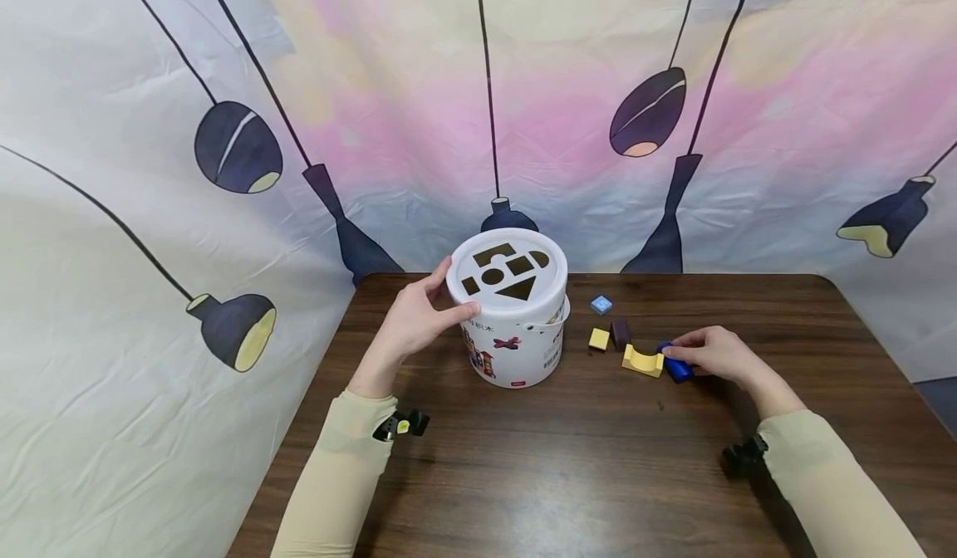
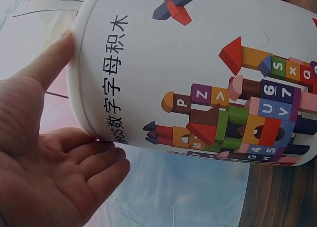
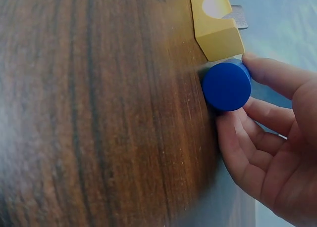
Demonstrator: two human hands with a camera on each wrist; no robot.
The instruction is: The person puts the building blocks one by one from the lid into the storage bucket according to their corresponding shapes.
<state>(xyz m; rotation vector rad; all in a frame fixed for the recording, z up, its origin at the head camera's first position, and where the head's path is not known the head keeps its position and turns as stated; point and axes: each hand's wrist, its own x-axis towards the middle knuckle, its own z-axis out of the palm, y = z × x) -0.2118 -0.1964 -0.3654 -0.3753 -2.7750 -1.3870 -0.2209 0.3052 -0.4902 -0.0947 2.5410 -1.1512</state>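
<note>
Right hand [image 1: 718, 357] pinches the blue cylinder block [image 3: 227, 85] on the desk [image 1: 523, 475], right of centre, beside the yellow arch block [image 1: 643, 360]. A loose grip might let it roll. Left hand [image 1: 419, 317] steadies the white shape-sorter bucket [image 1: 516, 325], fingers around the lid rim.

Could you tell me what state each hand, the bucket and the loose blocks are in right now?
left hand: steadies the bucket at its lid rim.
right hand: pinches the blue cylinder.
white bucket: upright on the table, shape-sorter lid on.
blue cylinder: lying on its side, on the table.
yellow arch block: loose, beside the cylinder.
yellow cube, dark block, light blue block: loose, untouched.
</note>
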